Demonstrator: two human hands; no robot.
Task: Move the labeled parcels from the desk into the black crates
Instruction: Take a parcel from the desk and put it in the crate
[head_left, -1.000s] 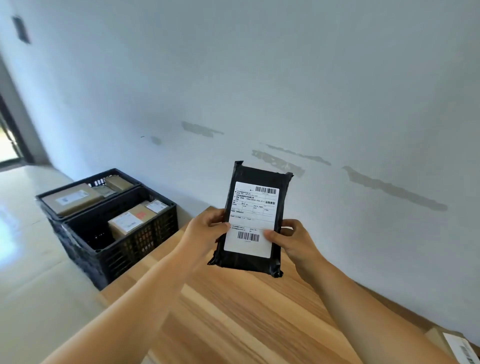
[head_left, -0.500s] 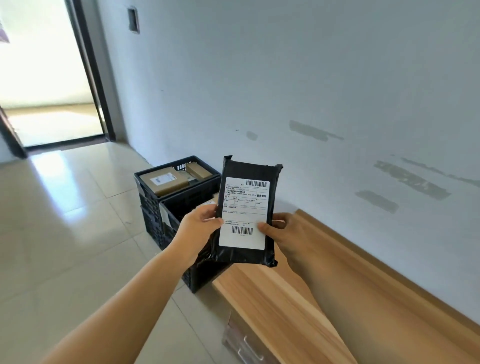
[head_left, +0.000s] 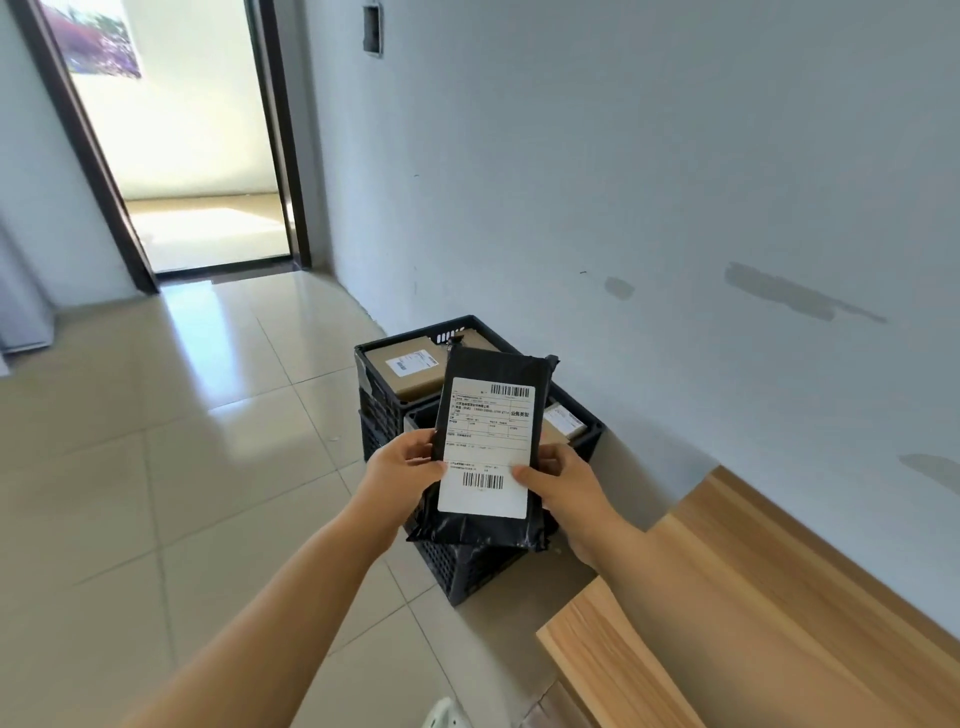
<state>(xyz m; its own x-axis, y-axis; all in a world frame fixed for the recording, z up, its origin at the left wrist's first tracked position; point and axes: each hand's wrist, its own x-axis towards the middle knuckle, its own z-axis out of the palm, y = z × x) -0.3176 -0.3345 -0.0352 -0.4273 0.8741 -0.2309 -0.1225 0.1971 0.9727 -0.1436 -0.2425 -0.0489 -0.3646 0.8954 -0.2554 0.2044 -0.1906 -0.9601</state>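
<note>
Both hands hold one black parcel (head_left: 488, 447) upright, label facing the camera, in the air above the near crate (head_left: 467, 571). The left hand (head_left: 402, 470) pinches its left edge, thumb on the front beside the label; the right hand (head_left: 563, 480) grips the right edge the same way, thumb on the label's lower corner. The far crate (head_left: 376, 374) sits just behind the near one against the wall and holds a brown box (head_left: 410, 366). The near crate seems to hold boxes too, though the parcel hides most of it.

To do this step well, I would tip the parcel flat, label up, and lower it into whatever free space the near crate has, letting go only once it rests on something. The bag is soft, so dropping it from height could leave it folded or with the label face down.

Against half a second ago, the view has swung left: the doorway (head_left: 202, 156) and floor fill more of it, the desk (head_left: 753, 597) has slid to the lower right, and the parcel now hangs over the crates, no longer over the desk's end.
</note>
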